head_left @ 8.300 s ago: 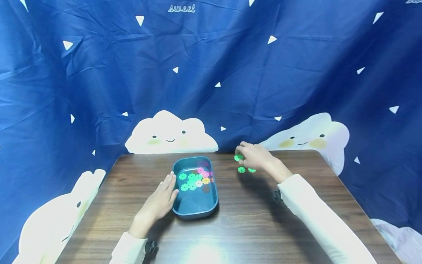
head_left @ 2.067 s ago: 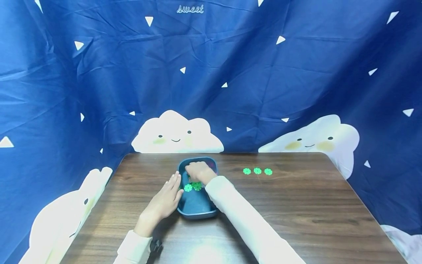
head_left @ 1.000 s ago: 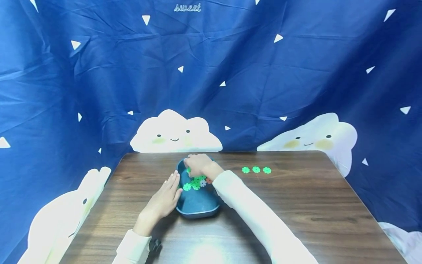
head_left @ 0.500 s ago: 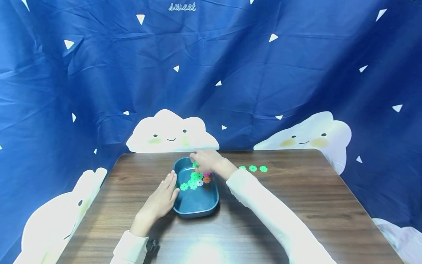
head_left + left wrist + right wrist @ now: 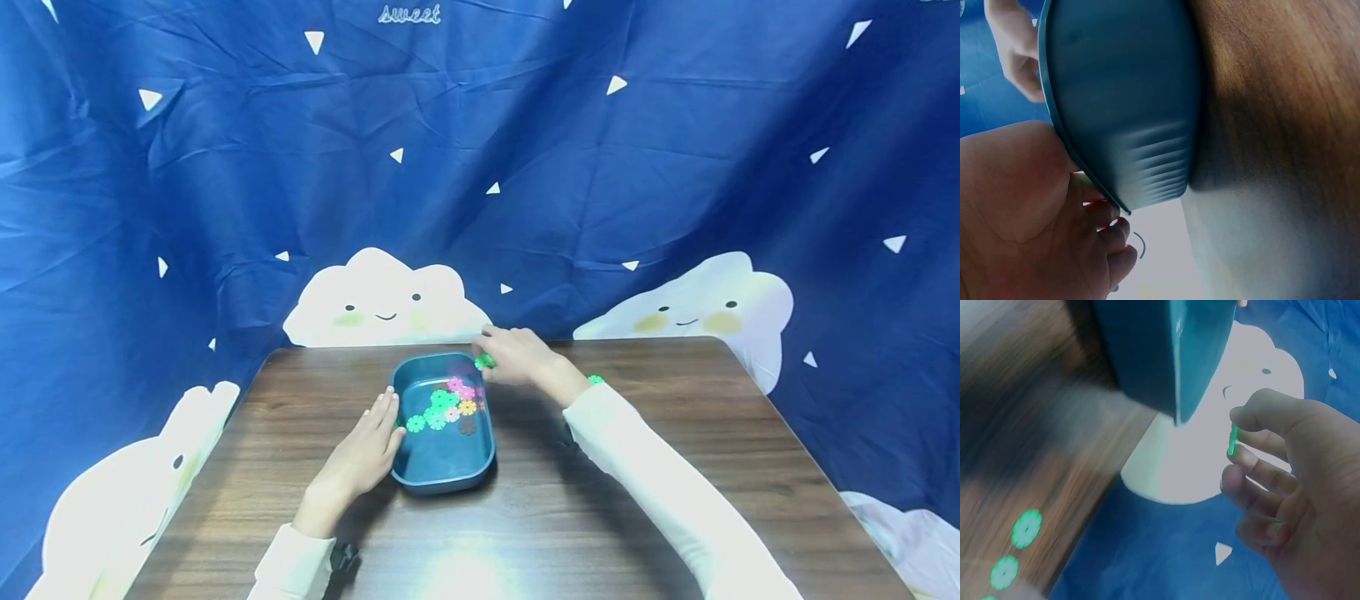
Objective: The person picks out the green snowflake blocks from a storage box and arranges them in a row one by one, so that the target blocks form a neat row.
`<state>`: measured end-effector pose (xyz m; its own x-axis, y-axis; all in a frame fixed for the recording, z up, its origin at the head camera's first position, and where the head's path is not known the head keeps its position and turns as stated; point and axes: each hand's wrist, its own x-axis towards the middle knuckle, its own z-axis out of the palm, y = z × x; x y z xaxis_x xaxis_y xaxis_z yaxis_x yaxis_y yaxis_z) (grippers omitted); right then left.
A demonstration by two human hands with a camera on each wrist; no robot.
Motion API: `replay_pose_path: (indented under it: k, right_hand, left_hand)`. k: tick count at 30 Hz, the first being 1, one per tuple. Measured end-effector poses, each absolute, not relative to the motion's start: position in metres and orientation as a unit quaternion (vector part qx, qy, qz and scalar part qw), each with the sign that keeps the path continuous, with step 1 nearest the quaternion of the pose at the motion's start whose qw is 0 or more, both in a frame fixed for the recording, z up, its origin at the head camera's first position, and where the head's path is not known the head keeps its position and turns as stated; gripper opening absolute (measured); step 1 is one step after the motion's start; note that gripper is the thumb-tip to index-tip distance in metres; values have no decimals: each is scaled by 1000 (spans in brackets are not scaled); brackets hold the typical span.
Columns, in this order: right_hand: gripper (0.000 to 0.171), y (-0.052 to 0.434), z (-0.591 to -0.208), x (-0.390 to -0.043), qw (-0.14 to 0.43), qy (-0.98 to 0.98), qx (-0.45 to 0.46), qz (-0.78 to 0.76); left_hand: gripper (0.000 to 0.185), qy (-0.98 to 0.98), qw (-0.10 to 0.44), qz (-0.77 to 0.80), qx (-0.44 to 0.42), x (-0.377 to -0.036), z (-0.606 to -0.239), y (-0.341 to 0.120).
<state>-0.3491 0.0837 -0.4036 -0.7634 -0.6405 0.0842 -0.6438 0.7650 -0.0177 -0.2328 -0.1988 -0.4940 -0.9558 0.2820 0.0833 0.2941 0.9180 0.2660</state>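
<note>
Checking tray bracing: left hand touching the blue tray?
Touching. The left wrist view shows the left hand with fingers pressed against the blue tray rim, no gap.

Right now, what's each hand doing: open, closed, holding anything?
Left hand: open, straight fingers resting against the blue tray.
Right hand: pinching a green flower piece at the tray's far corner.

left hand (image 5: 365,454): bare, no rings or gloves | right hand (image 5: 517,360): bare, nails short and unpainted | sleeves (image 5: 675,492): long, cream-white, smooth fabric, reaching both wrists | left cuff (image 5: 294,565): same cream-white, snug at wrist | wrist mount (image 5: 343,560): small dark device with strap beside left cuff
</note>
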Motion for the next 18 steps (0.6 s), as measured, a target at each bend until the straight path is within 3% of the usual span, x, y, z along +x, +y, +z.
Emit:
replay_pose_path:
  k: [18]
  right_hand:
    - [27,194,-415,-352,51,-962,261,68]
  left_hand:
    - [60,-978,32,-138,-151,-231,-492,-197]
